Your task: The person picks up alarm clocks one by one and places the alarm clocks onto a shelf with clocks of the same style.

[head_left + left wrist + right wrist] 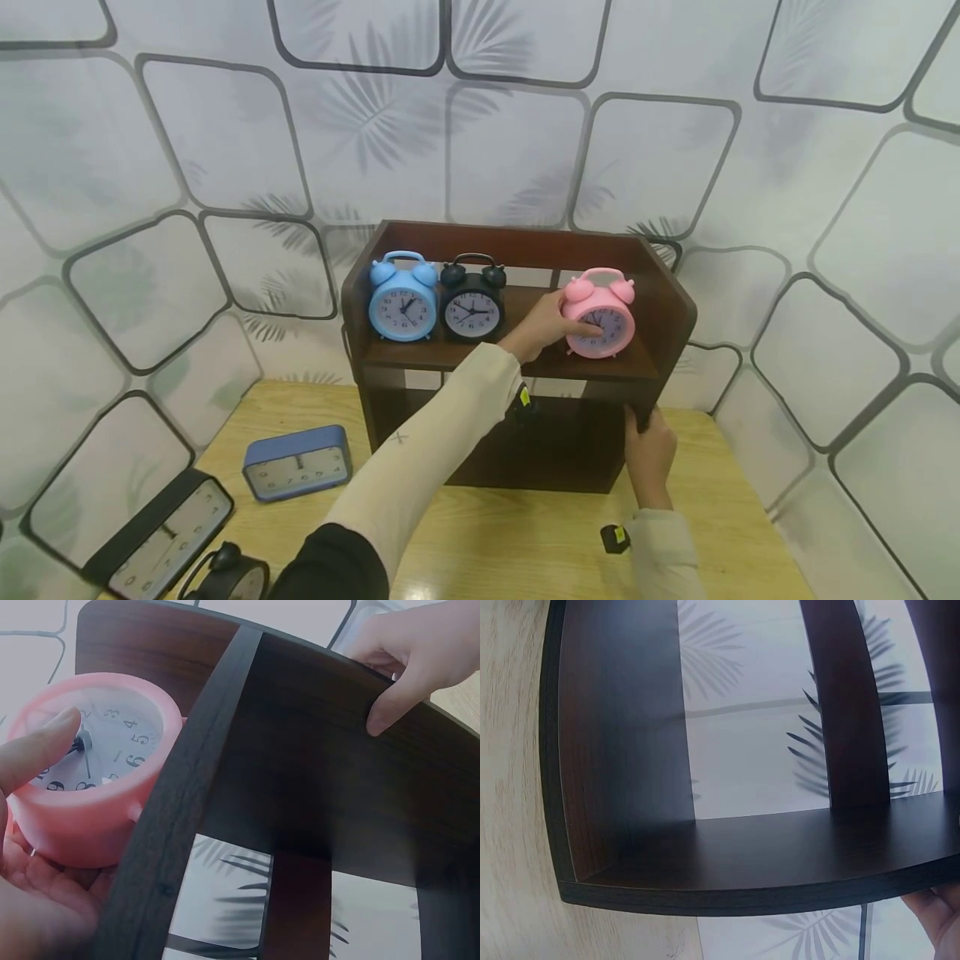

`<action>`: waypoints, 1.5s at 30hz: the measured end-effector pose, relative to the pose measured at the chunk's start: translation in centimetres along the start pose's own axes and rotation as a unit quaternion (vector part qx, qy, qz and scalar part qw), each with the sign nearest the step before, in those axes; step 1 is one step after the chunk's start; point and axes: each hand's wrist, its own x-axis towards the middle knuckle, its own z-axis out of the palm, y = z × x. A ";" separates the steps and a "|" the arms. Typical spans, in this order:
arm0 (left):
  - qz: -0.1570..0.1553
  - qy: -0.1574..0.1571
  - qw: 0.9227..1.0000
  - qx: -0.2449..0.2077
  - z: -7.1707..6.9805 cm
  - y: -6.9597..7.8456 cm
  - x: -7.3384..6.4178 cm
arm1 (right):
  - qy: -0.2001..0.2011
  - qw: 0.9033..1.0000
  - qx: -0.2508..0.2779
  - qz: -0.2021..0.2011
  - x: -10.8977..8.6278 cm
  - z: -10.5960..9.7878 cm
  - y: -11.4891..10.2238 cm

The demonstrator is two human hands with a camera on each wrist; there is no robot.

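Observation:
A pink twin-bell alarm clock (613,327) stands at the right end of the dark brown wooden shelf's (570,364) upper level. My left hand (547,323) holds it, thumb across the dial and the other fingers round its side, as the left wrist view shows. Lower down, my right hand (651,454) grips the shelf's right side panel (322,727), thumb on the inner face. Only part of that hand enters the right wrist view, under the panel's edge. Left of the pink clock are a black twin-bell clock (472,312) and a light blue one (403,310), side by side.
On the wooden table (525,542), a blue rectangular clock (297,462) lies left of the shelf. Nearer me are a black rectangular clock (168,537) and another black twin-bell clock (232,575), partly cut off by the frame. A patterned wall covering (517,150) rises behind.

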 end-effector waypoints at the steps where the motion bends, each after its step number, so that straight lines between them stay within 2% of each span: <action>1: 0.001 -0.002 1.000 0.001 0.0 0.0 0.1 | 0.001 1.000 0.001 -0.002 0.0 0.0 0.0; 11: 0.002 -0.004 1.000 -0.008 0.4 -0.1 1.3 | 0.010 1.000 -0.002 -0.010 0.1 0.1 -0.1; 24: 0.009 -0.012 1.000 -0.015 1.1 -0.2 2.1 | 0.012 1.000 -0.009 -0.012 -0.1 0.0 0.0; 31: 0.004 -0.010 1.000 -0.005 1.3 -0.2 2.3 | 0.011 1.000 -0.012 -0.011 -0.1 -0.1 -0.1; 45: 0.008 -0.029 1.000 0.010 1.4 -0.2 3.2 | 0.015 1.000 -0.007 -0.013 -0.1 0.0 0.0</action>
